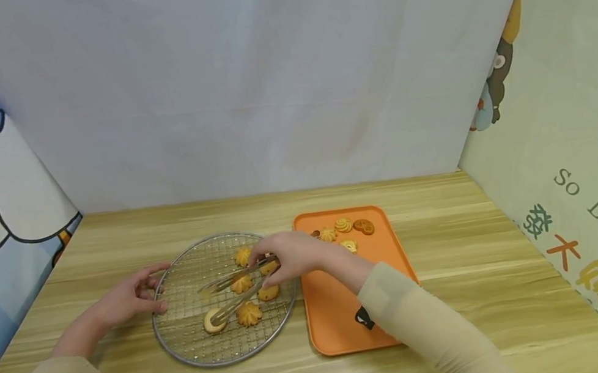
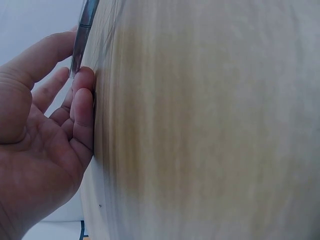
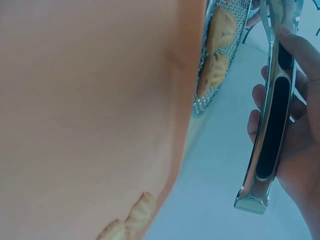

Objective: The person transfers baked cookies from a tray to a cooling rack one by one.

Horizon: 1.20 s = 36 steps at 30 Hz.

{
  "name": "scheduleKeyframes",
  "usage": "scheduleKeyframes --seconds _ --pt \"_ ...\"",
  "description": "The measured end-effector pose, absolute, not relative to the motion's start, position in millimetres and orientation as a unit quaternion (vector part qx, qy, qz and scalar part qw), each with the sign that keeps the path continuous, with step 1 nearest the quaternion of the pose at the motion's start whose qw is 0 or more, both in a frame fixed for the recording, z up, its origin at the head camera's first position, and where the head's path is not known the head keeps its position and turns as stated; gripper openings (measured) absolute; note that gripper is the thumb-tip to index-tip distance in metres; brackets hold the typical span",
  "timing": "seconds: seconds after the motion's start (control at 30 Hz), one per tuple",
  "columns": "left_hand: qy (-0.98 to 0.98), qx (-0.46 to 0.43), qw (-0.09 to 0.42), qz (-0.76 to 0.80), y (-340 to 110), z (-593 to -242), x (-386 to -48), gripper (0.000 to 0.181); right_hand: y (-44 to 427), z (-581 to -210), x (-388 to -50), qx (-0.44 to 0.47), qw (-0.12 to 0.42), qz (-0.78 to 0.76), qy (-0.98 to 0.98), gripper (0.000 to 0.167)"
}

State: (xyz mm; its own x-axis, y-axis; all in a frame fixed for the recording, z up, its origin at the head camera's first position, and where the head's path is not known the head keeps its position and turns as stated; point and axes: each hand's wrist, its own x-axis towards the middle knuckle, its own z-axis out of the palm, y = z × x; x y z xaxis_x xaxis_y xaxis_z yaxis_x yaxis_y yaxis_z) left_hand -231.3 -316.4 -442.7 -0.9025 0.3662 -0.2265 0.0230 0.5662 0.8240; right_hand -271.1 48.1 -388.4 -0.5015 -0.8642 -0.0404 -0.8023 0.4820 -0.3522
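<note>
My left hand (image 1: 131, 298) pinches the left rim of a round wire cooling rack (image 1: 184, 341), thumb above the rim and fingers curled beside it; part of that rim (image 2: 82, 42) shows in the left wrist view. In my right hand (image 1: 292, 255) is a pair of metal tongs (image 3: 272, 115) with dark grip inlays, held over the rack. Their arms stand apart. One tip is over a round pale cookie (image 1: 214, 321); the other points left past a flower-shaped cookie (image 1: 241, 283). Several more cookies, including a flower-shaped one (image 1: 249, 314), lie on the rack's right half.
An orange tray (image 1: 342, 323) lies just right of the rack, with several cookies near its far edge, among them a swirl cookie (image 1: 343, 225) and a brown pretzel-shaped cookie (image 1: 364, 226). My right forearm crosses above it. Both stand on a wood-grain table (image 1: 471, 290), with curtains around.
</note>
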Motion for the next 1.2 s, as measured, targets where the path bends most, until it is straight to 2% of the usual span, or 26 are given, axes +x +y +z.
scheduleKeyframes --seconds 0.53,0.97,1.2 --pt "0.87 0.108 0.19 0.442 -319 -444 -232 0.09 77 -360 -268 -0.475 0.1 -0.17 0.858 0.041" --pt "0.87 0.105 0.191 0.442 -318 -443 -233 0.09 111 -338 -266 -0.473 0.027 -0.167 0.865 0.039" --pt "0.871 0.109 0.19 0.44 -318 -442 -232 0.09 130 -329 -263 -0.459 0.025 -0.189 0.868 0.039"
